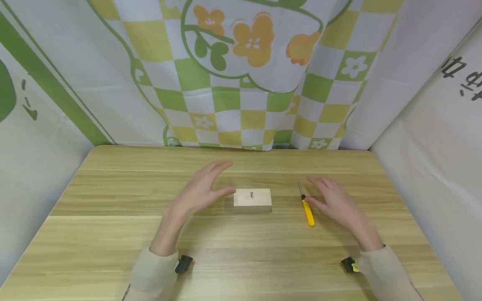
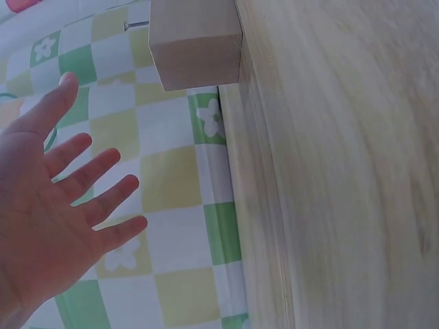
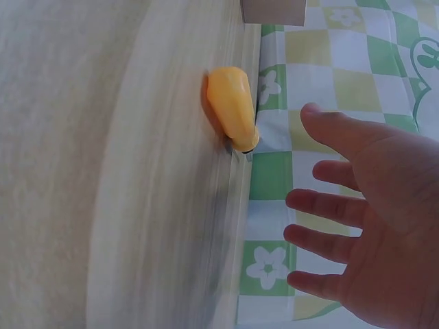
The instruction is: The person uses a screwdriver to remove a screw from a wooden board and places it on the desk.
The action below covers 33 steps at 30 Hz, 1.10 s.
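A pale wooden block [image 1: 252,200] lies on the table, with a small screw [image 1: 252,194] standing up from its top face. The same screw [image 2: 136,25] juts from the block [image 2: 199,48] in the left wrist view. My left hand [image 1: 201,188] hovers just left of the block, fingers spread and thumb pointing toward it. To the block's right lies a screwdriver [image 1: 308,213] with a yellow handle, its shaft pointing away from me. My right hand [image 1: 335,202] is beside it, fingers extended and holding nothing. The yellow handle [image 3: 232,106] also shows in the right wrist view.
The wood-grain table [image 1: 113,234] ends at the back against a checked, flowered curtain [image 1: 241,100]. White sheets hang along the left and right sides, the right sheet [image 1: 433,138] bearing dark writing. Small dark cameras [image 1: 183,264] sit at both sleeve cuffs.
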Motion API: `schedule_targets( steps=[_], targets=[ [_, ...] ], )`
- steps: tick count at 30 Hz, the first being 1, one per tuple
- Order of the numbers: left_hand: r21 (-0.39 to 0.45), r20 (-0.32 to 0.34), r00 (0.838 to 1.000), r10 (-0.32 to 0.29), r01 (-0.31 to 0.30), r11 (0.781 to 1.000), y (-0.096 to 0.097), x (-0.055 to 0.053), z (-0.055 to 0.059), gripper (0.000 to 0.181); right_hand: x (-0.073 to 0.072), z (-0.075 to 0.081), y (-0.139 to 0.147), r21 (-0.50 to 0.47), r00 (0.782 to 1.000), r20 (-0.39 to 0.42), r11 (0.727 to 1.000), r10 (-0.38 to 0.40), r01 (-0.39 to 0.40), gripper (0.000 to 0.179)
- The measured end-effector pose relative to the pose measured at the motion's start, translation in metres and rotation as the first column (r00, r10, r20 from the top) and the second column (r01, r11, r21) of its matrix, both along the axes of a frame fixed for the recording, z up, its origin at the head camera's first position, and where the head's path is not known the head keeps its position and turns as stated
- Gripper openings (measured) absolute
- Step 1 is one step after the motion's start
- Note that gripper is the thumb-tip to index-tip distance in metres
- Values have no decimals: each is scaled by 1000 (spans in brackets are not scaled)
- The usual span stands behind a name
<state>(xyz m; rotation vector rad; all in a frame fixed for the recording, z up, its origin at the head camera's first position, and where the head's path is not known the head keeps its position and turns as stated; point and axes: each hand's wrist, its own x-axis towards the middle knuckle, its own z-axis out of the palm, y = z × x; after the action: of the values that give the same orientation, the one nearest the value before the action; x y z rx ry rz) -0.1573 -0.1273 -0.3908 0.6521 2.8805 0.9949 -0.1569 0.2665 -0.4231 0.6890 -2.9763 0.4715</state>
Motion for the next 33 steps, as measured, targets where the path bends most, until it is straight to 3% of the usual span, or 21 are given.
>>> schedule_targets(
  steps=[14, 33],
  targets=[
    [17, 73, 996, -47, 46, 999, 7, 1, -6, 70, 9, -2, 2, 5, 1000, 26, 1000, 11, -12, 65],
    [17, 121, 987, -109, 107, 994, 11, -3, -14, 70, 20, 0, 4, 10, 999, 52, 1000, 5, -6, 62]
  ],
)
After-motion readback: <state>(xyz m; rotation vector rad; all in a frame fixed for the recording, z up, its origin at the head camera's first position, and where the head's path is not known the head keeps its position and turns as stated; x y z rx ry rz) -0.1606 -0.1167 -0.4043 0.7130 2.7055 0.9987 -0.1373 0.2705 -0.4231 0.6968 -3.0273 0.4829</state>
